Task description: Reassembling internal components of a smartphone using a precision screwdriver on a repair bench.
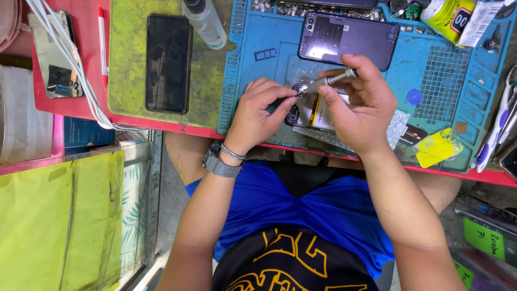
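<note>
Pinching a slim metal screwdriver (pixel 331 81), the right hand (pixel 358 105) works its tip into the opened phone (pixel 312 112) beneath both hands; the left hand (pixel 258 110) steadies its edge, fingers curled. Thin, light, fragile, the phone looks best held by its rim.

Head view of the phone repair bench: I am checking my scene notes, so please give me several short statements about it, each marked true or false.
1. The right hand holds a slim silver metal screwdriver. True.
2. The left hand rests on the black phone with the dark screen. False: that phone lies apart on the yellow-green mat; the left hand is at the opened phone with exposed insides.
3. The opened phone lies on the blue silicone repair mat. True.
4. The grey wristwatch is on the right wrist. False: it is on the left wrist.
5. A purple phone back cover lies beyond the hands. True.
</note>
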